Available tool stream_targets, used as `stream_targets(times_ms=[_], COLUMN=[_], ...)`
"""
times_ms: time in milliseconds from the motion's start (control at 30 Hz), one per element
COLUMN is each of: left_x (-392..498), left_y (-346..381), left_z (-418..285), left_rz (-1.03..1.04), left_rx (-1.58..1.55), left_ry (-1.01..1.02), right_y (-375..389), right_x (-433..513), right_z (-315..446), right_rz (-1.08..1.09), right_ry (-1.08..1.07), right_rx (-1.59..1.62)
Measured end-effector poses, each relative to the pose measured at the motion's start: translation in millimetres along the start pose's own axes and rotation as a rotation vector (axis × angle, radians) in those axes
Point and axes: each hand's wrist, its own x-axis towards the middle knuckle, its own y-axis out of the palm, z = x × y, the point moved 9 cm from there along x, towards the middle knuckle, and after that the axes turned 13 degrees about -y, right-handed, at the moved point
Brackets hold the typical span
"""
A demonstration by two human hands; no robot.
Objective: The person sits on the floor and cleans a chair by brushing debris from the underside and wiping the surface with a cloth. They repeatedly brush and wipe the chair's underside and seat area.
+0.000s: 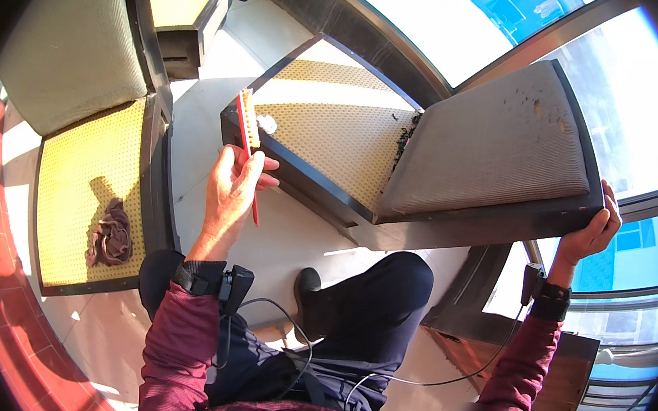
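My left hand (235, 188) holds a red brush (249, 125) with pale bristles, raised over the near left edge of a bench seat with a yellow perforated surface (334, 141). A small white crumpled piece (267, 123) lies on that edge. My right hand (594, 229) grips the far end of the dark-framed backrest, whose grey ribbed cushion (493, 143) bears dark and tan marks. Dark debris (406, 142) lies along the joint between the seat and the backrest. Some of my right fingers are hidden behind the frame.
At left stands another seat with a yellow surface (65, 200), a crumpled brown cloth (112, 236) on it and a padded back (79, 43). A third yellow-topped piece (182, 2) is at upper left. Window frames (531, 38) run along the right. A wooden box (515, 362) stands lower right; cables cross my lap.
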Motion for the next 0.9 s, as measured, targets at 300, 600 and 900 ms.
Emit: stream_targets(times_ms=[300,600,900], left_x=[0,34,27], left_y=[12,24,-2], left_z=[-29,-40,-50], left_rz=[-0.029,0.027,0.067], left_rx=[0.186,0.098,-0.060], left_ry=[0.045,0.072,0.031], right_y=[-1,-4,-12], right_x=[-15,-13,-14], right_z=[1,-11,-5], right_rz=[-0.002,0.010,0.073], right_ry=[-0.037,-0.024,-0.008], right_rx=[0.046,0.036,-0.196])
